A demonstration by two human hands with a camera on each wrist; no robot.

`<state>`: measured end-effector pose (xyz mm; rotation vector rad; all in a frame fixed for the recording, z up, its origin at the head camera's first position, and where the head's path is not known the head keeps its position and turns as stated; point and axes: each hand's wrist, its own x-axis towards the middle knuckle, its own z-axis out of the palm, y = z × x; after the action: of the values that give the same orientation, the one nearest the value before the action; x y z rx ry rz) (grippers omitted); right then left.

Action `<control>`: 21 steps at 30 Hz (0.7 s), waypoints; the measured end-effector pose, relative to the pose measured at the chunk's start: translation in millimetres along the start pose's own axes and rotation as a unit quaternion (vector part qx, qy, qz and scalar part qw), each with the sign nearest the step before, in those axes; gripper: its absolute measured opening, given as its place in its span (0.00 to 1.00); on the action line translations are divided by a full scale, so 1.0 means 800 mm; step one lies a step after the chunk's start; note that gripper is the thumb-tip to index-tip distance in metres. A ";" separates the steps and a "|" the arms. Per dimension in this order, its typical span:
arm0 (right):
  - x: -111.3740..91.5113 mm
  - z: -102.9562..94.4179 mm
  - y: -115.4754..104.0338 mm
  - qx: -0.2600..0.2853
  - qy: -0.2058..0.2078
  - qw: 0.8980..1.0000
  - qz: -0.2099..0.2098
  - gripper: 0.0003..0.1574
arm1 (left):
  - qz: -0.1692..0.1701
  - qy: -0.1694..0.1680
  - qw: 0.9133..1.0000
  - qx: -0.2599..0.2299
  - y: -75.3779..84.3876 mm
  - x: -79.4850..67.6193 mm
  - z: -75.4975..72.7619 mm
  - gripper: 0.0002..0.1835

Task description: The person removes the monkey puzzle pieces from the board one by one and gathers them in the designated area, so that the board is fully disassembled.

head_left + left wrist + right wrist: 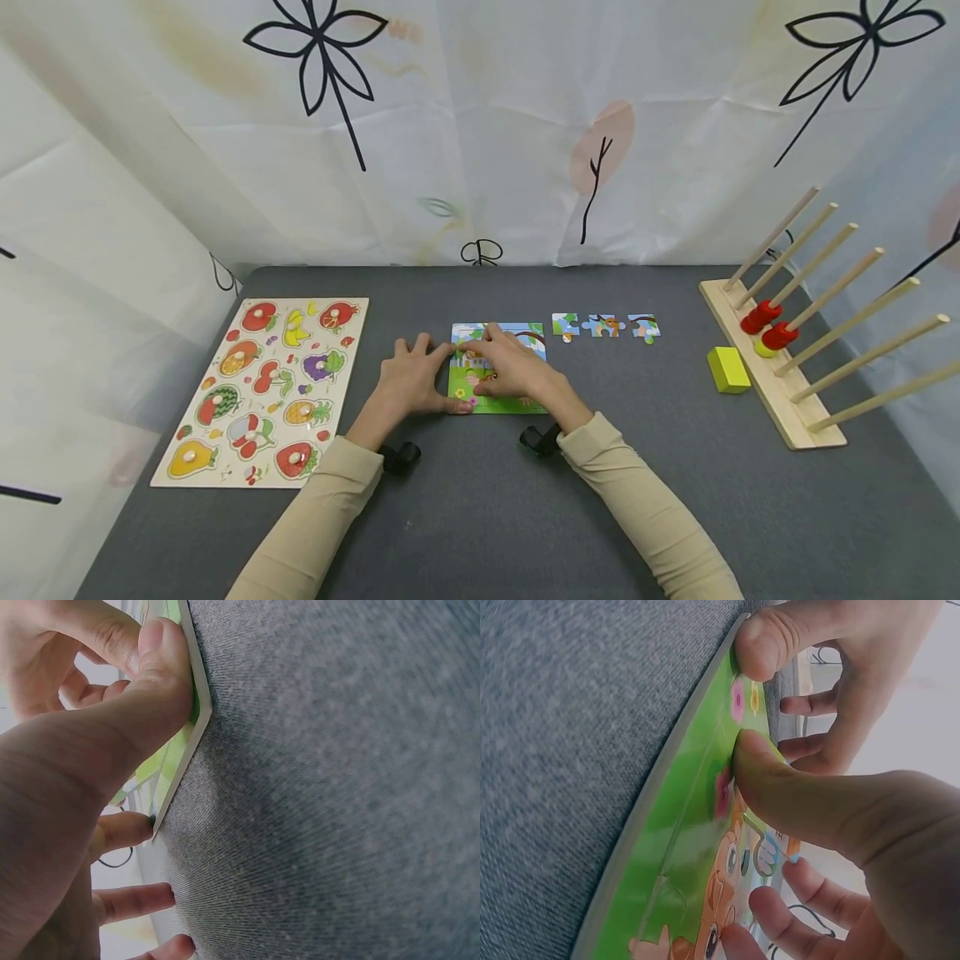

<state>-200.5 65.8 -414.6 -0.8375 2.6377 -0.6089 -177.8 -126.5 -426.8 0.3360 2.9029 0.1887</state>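
Observation:
A jigsaw puzzle board (510,406) with a green and blue cartoon picture lies at the middle of the table. My left hand (411,379) is spread at its left side, thumb pressing the near left corner and index fingertip at the left edge. The other left fingertips rest on the table. My right hand (517,367) is over the board. In the right wrist view, its thumb and fingers are bent around a puzzle piece (765,851) in the picture, partly hidden by the thumb. Three loose puzzle pieces (604,326) lie in a row right of the board.
A fruit peg puzzle (281,408) lies on the left. On the right stands a wooden peg rack (787,400) with red and yellow beads on some rods. Beside it sits a yellow-green block (727,370). A white patterned curtain (480,150) hangs behind the table.

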 end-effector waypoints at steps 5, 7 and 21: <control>0.000 0.001 0.002 -0.003 0.003 1.000 0.002 0.43 | 0.001 0.003 1.000 -0.001 0.000 -0.001 0.000 0.56; -0.001 0.000 0.002 -0.001 0.003 1.000 0.002 0.43 | 0.001 0.003 1.000 -0.001 0.000 -0.001 0.000 0.56; -0.001 0.002 0.002 0.005 0.008 1.000 0.002 0.42 | 0.010 -0.006 1.000 0.017 -0.001 0.000 -0.001 0.56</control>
<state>-200.2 66.9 -416.7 -0.8271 2.6480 -0.6315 -178.3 -127.0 -426.5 0.3716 2.8948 0.1392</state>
